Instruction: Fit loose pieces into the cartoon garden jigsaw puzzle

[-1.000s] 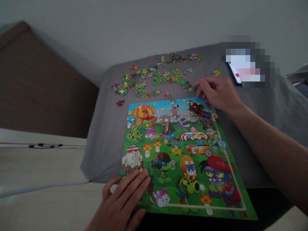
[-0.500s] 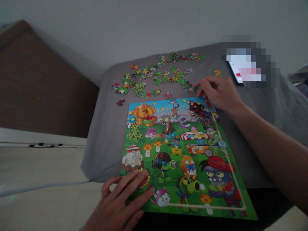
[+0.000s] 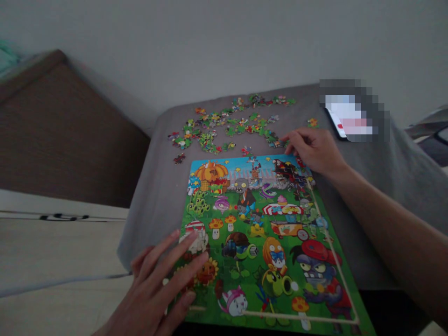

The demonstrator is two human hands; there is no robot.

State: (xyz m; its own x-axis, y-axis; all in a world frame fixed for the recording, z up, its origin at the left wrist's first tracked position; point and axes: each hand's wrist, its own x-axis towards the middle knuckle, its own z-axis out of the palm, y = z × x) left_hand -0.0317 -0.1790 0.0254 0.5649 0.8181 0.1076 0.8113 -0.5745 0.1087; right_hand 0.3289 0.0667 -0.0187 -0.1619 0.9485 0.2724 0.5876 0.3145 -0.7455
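Note:
A colourful cartoon jigsaw board (image 3: 266,233) lies on a grey-covered surface (image 3: 157,196) in front of me. My left hand (image 3: 159,284) lies flat with fingers stretched out over the board's near left corner. My right hand (image 3: 313,149) rests at the board's far right corner, fingers curled down onto the edge; I cannot make out whether a piece is under the fingertips. Several loose puzzle pieces (image 3: 224,126) are scattered on the cloth beyond the board.
A phone (image 3: 336,123) lies on the cloth at the far right, partly blurred out. A brown headboard-like panel (image 3: 63,135) stands to the left. A pale floor or ledge (image 3: 52,252) runs below it. A plain wall is behind.
My left hand has slid a little left and toward me along the board's near corner, fingers spreading. The view tilted downward slightly. My right hand has stayed at the far corner.

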